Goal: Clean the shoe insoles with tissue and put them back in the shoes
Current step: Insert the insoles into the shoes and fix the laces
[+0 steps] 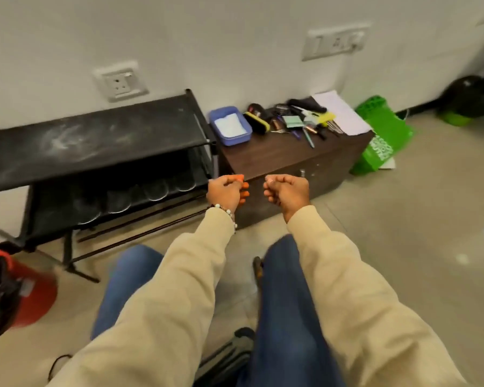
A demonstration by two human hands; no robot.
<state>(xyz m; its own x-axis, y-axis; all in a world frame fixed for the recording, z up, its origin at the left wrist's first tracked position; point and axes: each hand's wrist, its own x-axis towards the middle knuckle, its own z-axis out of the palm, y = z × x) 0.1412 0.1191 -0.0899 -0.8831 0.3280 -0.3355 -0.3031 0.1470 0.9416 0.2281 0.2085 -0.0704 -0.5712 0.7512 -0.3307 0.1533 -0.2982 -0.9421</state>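
Note:
Both my arms reach forward in beige sleeves. My left hand (226, 191), with a bead bracelet at the wrist, has its fingers curled into a loose fist and holds nothing I can see. My right hand (287, 192) is curled the same way, a little apart from the left. Several dark shoes (136, 198) with pale toe caps stand in a row on the lower shelf of the black shoe rack (95, 141). White tissue lies in a blue tray (215, 114) on the brown cabinet (285, 157). No insole shows.
Pens, a brush and papers (341, 110) clutter the cabinet's back. A green bag (380, 135) leans at its right. A red box (31, 291) with a dark shoe in it sits on the floor at lower left. My knees in blue jeans are below.

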